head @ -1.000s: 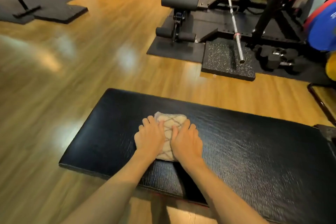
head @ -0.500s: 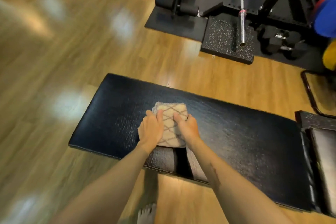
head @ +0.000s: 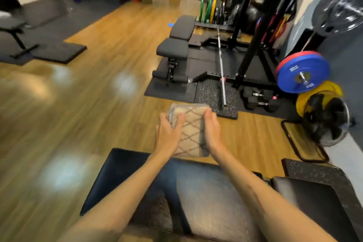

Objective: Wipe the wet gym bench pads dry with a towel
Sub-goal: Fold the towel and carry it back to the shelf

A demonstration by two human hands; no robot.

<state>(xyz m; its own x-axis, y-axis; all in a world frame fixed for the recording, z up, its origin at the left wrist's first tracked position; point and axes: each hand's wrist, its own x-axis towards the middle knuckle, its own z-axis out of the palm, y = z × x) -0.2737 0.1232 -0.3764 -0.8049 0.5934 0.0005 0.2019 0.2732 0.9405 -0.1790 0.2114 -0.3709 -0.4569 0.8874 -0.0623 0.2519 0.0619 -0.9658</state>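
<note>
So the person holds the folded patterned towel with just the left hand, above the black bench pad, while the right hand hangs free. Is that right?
Not quite. The head view shows both hands on the folded patterned towel: the left hand grips one side and the right hand holds the other. The rest stands: the towel is held up over the far edge of the black bench pad.

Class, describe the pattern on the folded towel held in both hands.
Beige towel with a dark diamond lattice, seen in the head view.

Glossy wood floor (head: pixel 82 108), black mats (head: pixel 59 52), squat rack (head: pixel 253 49)
</note>
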